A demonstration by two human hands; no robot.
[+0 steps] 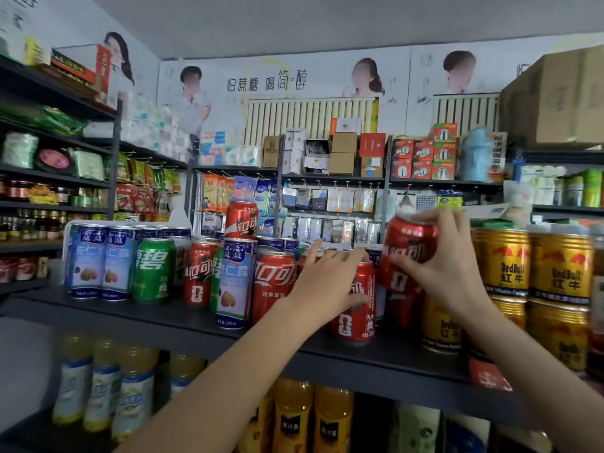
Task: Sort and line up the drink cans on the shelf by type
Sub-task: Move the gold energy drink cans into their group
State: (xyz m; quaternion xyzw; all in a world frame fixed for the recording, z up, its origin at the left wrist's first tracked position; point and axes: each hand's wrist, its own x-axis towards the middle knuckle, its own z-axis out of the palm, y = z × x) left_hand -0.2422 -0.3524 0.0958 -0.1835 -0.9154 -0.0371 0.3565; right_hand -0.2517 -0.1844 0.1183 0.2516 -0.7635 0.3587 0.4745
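Mixed drink cans stand on a dark shelf point(183, 325). My right hand point(438, 256) grips a red cola can point(408, 246), held up above the shelf on top of another red can. My left hand point(327, 282) wraps around a red cola can point(358, 308) standing near the shelf's front edge. More red cola cans point(273, 282) stand to the left, one stacked high point(241, 220). Blue-and-white almond drink cans point(86, 263) and a green soda can point(153, 269) stand further left. Gold energy drink cans point(505, 259) are stacked in two tiers on the right.
Bottled yellow and orange drinks point(294, 416) fill the shelf below. Dark racks of jars and snacks point(49, 191) line the left side. Behind are hanging packets and boxes point(343, 152). A large cardboard box point(555, 96) sits at the upper right.
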